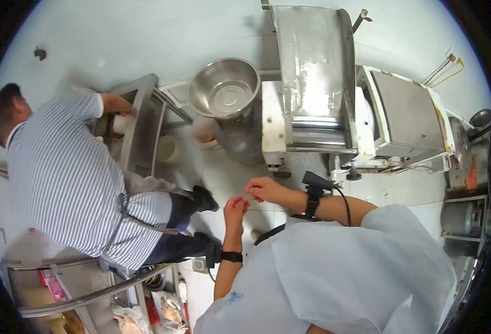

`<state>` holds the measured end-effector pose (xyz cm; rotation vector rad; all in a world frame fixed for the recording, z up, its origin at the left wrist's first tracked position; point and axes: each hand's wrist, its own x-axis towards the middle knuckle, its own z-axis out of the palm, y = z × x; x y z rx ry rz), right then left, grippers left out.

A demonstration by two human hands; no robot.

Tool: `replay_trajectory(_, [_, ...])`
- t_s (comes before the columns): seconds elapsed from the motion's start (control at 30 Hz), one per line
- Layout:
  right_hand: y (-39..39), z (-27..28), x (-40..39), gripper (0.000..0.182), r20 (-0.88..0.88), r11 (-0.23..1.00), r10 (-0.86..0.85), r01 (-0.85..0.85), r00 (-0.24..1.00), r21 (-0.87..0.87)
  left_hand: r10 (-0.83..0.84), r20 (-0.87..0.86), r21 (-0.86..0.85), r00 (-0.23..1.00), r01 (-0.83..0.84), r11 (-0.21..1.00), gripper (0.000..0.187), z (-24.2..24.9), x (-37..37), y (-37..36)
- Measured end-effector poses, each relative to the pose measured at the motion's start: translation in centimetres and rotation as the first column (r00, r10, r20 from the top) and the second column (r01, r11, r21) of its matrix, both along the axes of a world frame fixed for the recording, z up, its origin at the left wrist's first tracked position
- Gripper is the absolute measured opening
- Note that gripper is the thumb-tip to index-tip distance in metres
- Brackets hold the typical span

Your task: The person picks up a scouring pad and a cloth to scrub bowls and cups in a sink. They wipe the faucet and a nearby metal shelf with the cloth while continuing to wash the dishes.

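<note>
In the middle of the view my left hand (pixel 236 211) is raised, its fingers curled in toward the palm. My right hand (pixel 262 189) hovers just above and to the right of it, its fingers bent together. A small gap separates the two hands, and I see nothing held in either. A black strap with a device sits on each of my forearms. Beyond the hands stands a dough sheeter (pixel 312 133) with a metal chute and roller. To its left is a large steel bowl (pixel 225 88).
A co-worker in a striped shirt (pixel 67 172) reaches into a metal sink (pixel 139 119) at the left. White buckets (pixel 167 149) stand on the floor. At the right is a metal-covered machine (pixel 407 111); lower left, a shelf rail (pixel 95 298) with bagged goods.
</note>
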<state>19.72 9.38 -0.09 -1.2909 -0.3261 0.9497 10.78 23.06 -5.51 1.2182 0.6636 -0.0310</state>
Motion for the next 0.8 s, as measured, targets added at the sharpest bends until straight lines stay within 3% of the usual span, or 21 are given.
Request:
replay_trajectory(0.23, [-1.8,1.2,0.3,0.009,0.011,0.985,-0.031,0.032,0.999,-0.17,0.037,0.087,0.05,0.996,-0.041,0.998,0.023,1.2,0.7,0.6])
replay_trajectory(0.37, [-1.3,-0.3,1.1,0.01,0.008,0.994,-0.076,0.077,0.997,-0.084,0.075,0.06,0.015,0.995,-0.076,0.997,0.02,0.8,-0.2,0.9])
replay_trajectory(0.57, [-0.6,-0.6,1.3,0.009,-0.07,0.992,-0.01,0.001,0.998,-0.126,0.142,0.042,-0.015,0.989,-0.141,0.99,0.021,0.6,-0.3,1.2])
replay_trajectory(0.67, [-0.4,-0.8,1.7,0.008,-0.043,0.991,-0.012,0.006,0.999,-0.135,0.146,0.017,0.004,0.989,-0.146,0.989,0.021,0.6,-0.1,1.0])
replay_trajectory(0.73, [-0.4,-1.1,1.9,0.009,-0.115,0.99,-0.106,0.095,0.988,-0.104,0.152,0.011,0.016,0.988,-0.152,0.988,0.022,0.6,0.1,0.9])
replay_trajectory(0.8, [-0.4,-1.3,2.4,0.009,-0.102,0.992,-0.069,0.058,0.992,-0.108,0.158,0.001,0.024,0.987,-0.158,0.987,0.023,0.6,0.0,1.0])
